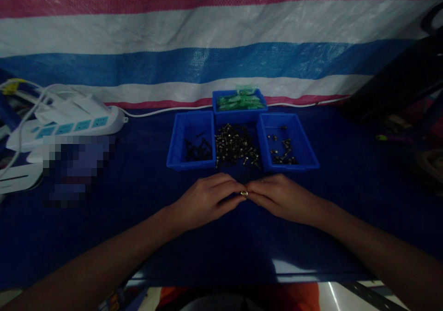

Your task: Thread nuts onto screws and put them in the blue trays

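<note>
My left hand (pixel 207 199) and my right hand (pixel 282 195) meet fingertip to fingertip on the dark blue table cover. Between the fingertips sits a small brass-coloured metal part (pixel 244 193), pinched by both hands. Just beyond the hands lies a loose pile of small dark and brass screws (pixel 237 145). A blue tray on the left (pixel 182 140) holds a few black screws. A blue tray on the right (pixel 301 138) holds a few dark parts. Behind them a third blue tray (pixel 238 113) is filled with green packets.
A white power strip (pixel 69 124) with cables lies at the left, beside white devices. A striped tarpaulin (pixel 221 48) hangs behind the table. Dark objects (pixel 398 89) stand at the right. The table's front edge (pixel 277 278) runs close to my body.
</note>
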The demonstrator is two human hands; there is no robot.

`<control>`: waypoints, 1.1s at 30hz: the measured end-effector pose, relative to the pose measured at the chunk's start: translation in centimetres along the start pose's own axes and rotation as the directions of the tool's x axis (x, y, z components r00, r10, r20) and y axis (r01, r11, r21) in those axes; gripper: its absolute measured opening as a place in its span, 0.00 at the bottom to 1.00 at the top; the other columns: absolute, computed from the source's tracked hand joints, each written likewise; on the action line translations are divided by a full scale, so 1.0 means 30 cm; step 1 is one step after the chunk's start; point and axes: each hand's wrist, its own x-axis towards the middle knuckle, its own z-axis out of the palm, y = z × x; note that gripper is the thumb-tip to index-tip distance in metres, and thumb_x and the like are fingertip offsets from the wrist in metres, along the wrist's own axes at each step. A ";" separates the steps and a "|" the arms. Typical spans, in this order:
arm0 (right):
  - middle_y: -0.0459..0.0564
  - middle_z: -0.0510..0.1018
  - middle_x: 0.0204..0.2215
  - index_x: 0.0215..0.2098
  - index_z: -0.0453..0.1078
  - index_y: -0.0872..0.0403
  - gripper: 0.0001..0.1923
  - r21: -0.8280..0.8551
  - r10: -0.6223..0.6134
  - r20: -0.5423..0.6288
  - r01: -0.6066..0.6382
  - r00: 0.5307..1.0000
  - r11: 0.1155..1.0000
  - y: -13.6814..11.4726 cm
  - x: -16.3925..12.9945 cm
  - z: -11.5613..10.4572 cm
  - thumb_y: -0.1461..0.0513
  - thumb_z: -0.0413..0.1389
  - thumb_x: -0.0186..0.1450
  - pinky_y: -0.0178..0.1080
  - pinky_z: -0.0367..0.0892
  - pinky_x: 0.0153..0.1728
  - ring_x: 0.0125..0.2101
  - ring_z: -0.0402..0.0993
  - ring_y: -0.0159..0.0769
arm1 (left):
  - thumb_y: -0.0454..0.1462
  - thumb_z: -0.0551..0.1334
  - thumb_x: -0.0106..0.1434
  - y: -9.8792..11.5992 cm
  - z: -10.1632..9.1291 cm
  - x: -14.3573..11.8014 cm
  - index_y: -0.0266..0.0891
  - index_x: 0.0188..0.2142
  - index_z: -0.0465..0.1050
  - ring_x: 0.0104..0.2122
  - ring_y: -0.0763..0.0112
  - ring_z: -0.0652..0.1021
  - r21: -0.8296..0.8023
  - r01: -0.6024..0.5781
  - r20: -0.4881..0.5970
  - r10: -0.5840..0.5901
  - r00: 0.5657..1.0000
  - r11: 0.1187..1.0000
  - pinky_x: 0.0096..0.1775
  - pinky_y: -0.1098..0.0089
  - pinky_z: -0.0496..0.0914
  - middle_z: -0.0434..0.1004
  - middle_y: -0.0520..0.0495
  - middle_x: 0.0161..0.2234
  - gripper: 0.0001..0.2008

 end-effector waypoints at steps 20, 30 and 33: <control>0.46 0.74 0.26 0.35 0.69 0.56 0.11 -0.237 -0.120 -0.211 0.068 0.970 0.969 -0.017 -0.013 0.000 0.61 0.46 0.66 0.32 0.63 0.31 0.28 0.70 0.28 | 0.36 0.54 0.62 0.010 -0.002 0.003 0.37 0.40 0.67 0.34 0.74 0.71 0.071 0.141 0.087 -0.147 0.985 0.987 0.35 0.74 0.67 0.70 0.49 0.33 0.08; 0.47 0.74 0.28 0.36 0.68 0.55 0.12 -0.140 -0.005 -0.140 -0.014 0.990 0.990 -0.011 -0.006 0.002 0.61 0.44 0.66 0.32 0.63 0.33 0.29 0.70 0.28 | 0.35 0.55 0.62 0.005 -0.008 0.002 0.38 0.41 0.67 0.34 0.75 0.71 0.027 0.116 -0.003 -0.116 0.993 0.993 0.36 0.74 0.68 0.70 0.49 0.34 0.08; 0.46 0.73 0.27 0.35 0.67 0.55 0.12 -0.082 0.014 -0.100 -0.022 0.995 0.996 -0.010 -0.003 0.007 0.61 0.44 0.67 0.31 0.62 0.32 0.28 0.70 0.27 | 0.34 0.56 0.62 0.008 -0.005 -0.002 0.38 0.42 0.67 0.34 0.75 0.72 0.020 0.053 -0.015 -0.053 0.998 0.998 0.36 0.75 0.68 0.71 0.49 0.34 0.09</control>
